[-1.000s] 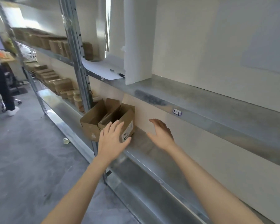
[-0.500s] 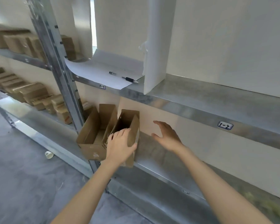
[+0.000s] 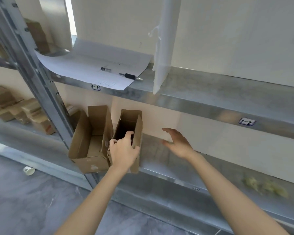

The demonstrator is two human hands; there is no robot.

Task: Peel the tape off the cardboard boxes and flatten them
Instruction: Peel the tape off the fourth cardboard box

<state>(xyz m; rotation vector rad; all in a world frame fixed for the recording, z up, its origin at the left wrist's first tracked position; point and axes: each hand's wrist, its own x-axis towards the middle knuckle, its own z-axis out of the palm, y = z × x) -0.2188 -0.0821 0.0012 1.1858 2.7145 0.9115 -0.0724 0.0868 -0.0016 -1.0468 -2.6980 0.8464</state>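
Note:
Two open cardboard boxes stand side by side on the lower metal shelf [image 3: 161, 160]. The narrow right box [image 3: 137, 126] has its flaps up, and my left hand [image 3: 123, 150] grips its near edge, fingers hooked over the rim into the opening. The wider left box [image 3: 90, 141] sits against it, open and untouched, overhanging the shelf's front. My right hand [image 3: 178, 144] hovers open above the bare shelf just right of the narrow box, fingers spread, touching nothing. No tape is clearly visible from here.
The upper shelf [image 3: 210, 102] carries a sheet of paper [image 3: 98, 65] with a pen [image 3: 124, 75] and a standing white panel [image 3: 161, 48]. A steel upright [image 3: 41, 78] rises left of the boxes. More cardboard boxes [image 3: 20, 112] lie in the left bay. A paper cup [image 3: 28, 170] lies on the floor.
My left hand went from resting against the narrow box's side to gripping its rim. The view swung right and closer. My right hand stayed open beside the box.

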